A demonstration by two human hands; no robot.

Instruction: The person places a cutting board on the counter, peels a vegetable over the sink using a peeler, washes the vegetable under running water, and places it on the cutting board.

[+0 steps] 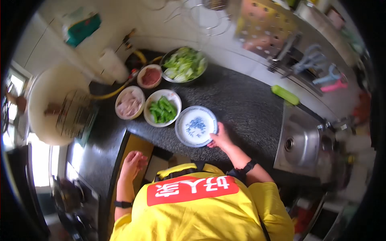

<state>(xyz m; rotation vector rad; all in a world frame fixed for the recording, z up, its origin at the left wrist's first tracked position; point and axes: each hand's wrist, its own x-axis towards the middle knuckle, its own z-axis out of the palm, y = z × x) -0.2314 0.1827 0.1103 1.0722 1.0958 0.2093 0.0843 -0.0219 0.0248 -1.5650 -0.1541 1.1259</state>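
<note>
My right hand point(220, 137) grips the right rim of a white plate with a blue pattern point(196, 126), thumb on top, at the counter. My left hand point(134, 162) is raised near the counter's front edge, fingers loosely curled and nothing seen in them. Just left of the plate sits a bowl of cut green peppers point(163, 110). Beyond that bowl are a bowl of pale sliced pieces point(130, 103) and a small bowl of reddish minced-looking food point(151, 76). A metal bowl of chopped leafy greens point(184, 65) stands at the back by the wall.
A steel sink point(299, 140) lies to the right, with a long green vegetable or green object point(285, 94) at its back corner. Scissors and other tools hang on a wall rack point(313, 60). At left are a large pale bucket-like container point(48, 92) and a yellow hose point(108, 95).
</note>
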